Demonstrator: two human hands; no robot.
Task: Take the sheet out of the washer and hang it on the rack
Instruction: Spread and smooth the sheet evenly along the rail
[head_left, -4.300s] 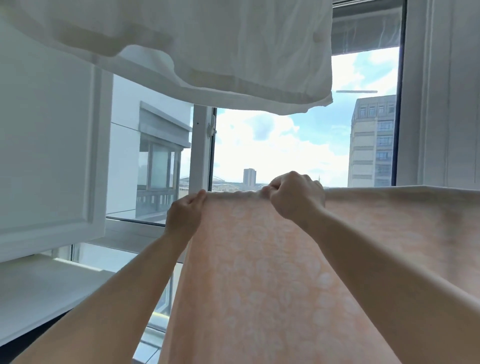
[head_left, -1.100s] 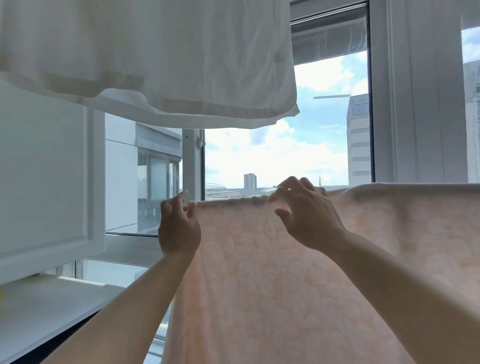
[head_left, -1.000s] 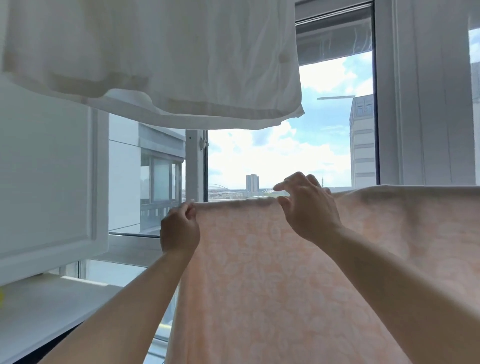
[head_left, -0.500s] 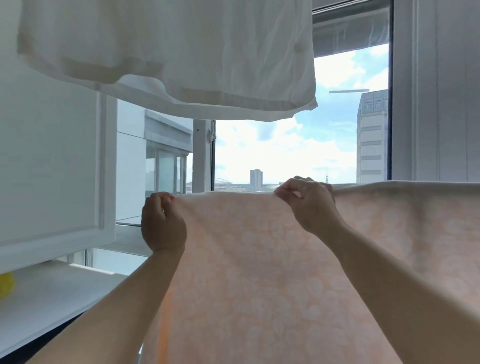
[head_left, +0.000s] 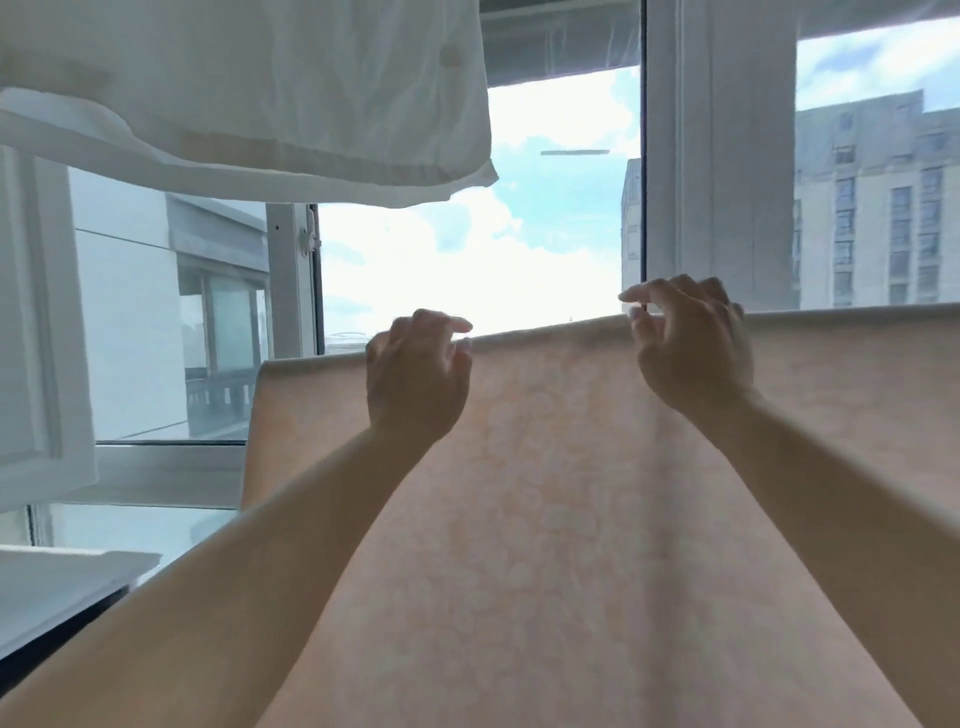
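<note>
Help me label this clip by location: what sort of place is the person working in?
Probably a high-floor apartment's enclosed balcony or laundry nook. A peach patterned sheet hangs over a line by the window, a white cloth hangs overhead, and a tall building stands outside.

left hand (head_left: 415, 371): bare, no rings | right hand (head_left: 693, 348): bare | forearms: sleeveless, no watch

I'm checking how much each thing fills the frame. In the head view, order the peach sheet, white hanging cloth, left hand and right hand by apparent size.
1. peach sheet
2. white hanging cloth
3. left hand and right hand: look alike, not ranked.
</note>
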